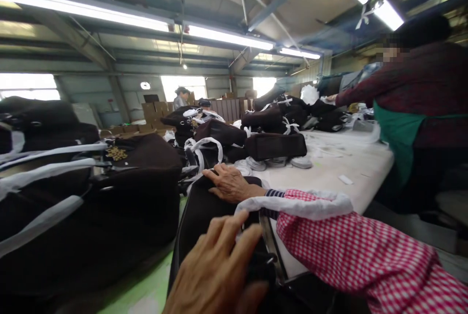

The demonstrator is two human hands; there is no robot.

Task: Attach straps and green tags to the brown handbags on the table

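Note:
A black handbag (pixel 201 206) lies right in front of me, with a handle (pixel 292 206) wrapped in white paper and a metal-edged opening. My right hand (pixel 232 182) rests on the bag's far end, its fingers a little bent and laid over the surface. The right forearm, in a red and white checked sleeve, passes under the wrapped handle. Nearer the camera, my left hand (pixel 219 260) is over the bag, slightly blurred, with fingers apart. Its fingertips are beside the near end of the handle; whether they touch it I cannot tell.
More dark bags (pixel 142 192) with wrapped handles crowd the left, one bearing gold chain (pixel 116 153). Others (pixel 276 146) are heaped farther back on the pale table (pixel 351 158). A co-worker in a green apron (pixel 397 138) reaches over it at right. Stacked cartons (pixel 155 114) stand behind.

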